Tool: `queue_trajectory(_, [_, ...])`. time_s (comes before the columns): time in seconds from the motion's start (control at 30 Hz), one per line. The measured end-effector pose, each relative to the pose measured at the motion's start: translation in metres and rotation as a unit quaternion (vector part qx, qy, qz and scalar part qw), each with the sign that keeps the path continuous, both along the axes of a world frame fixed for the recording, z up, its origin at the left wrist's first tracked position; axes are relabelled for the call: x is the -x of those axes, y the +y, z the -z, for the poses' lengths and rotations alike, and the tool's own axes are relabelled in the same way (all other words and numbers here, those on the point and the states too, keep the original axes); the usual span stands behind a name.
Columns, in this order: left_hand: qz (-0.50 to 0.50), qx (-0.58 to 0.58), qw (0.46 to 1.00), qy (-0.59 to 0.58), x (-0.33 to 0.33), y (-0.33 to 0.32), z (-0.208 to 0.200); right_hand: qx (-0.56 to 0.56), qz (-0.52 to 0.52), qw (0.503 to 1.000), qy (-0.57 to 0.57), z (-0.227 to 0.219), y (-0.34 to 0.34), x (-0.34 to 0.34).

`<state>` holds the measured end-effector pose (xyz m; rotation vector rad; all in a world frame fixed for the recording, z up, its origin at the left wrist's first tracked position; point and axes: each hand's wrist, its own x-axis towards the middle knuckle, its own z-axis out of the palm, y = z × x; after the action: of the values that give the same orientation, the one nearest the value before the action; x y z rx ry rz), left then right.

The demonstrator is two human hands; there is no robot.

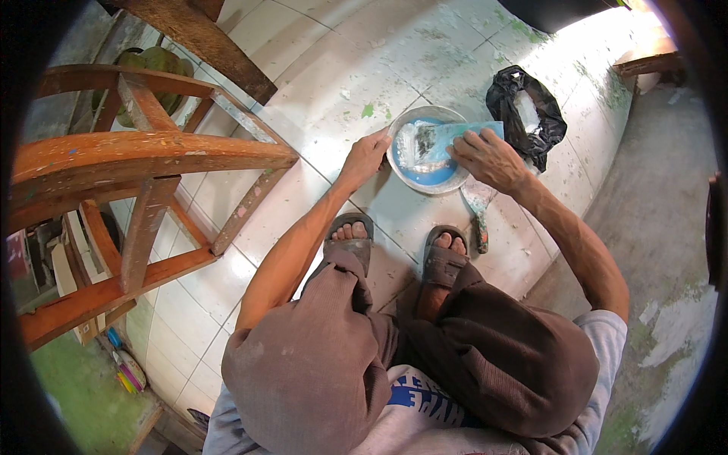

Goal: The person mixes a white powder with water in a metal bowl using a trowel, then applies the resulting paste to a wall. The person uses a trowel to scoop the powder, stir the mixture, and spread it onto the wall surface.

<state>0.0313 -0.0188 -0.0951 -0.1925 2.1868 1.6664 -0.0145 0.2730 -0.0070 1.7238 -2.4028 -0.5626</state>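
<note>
A round, pale bowl with blue liquid in it stands on the tiled floor in front of my feet. My left hand is closed on its left rim. Over the bowl's right side, my right hand grips a flat, light-blue sheet-like piece, which reaches into the bowl. White material and a dark patch show at its far end; I cannot make out whether it is a spreader or a plastic bag. Just below the bowl, a putty knife with a dark, stained handle lies on the tiles.
An open black plastic bag holding something white stands right of the bowl. Wooden furniture frames fill the left side, with green round fruit behind. A rough grey surface runs along the right. Paint flecks dot the floor tiles.
</note>
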Motion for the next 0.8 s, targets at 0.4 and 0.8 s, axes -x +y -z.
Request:
queue_trajectory(0.4, [0.001, 0.005, 1.0, 0.012, 0.0, 0.002, -0.002, 0.048, 0.17, 0.981, -0.075, -0.058, 0.01, -0.021])
queue_trajectory(0.8, [0.022, -0.006, 1.0, -0.003, 0.004, 0.0, 0.011, 0.061, 0.26, 0.954, -0.137, -0.077, -0.009, -0.009])
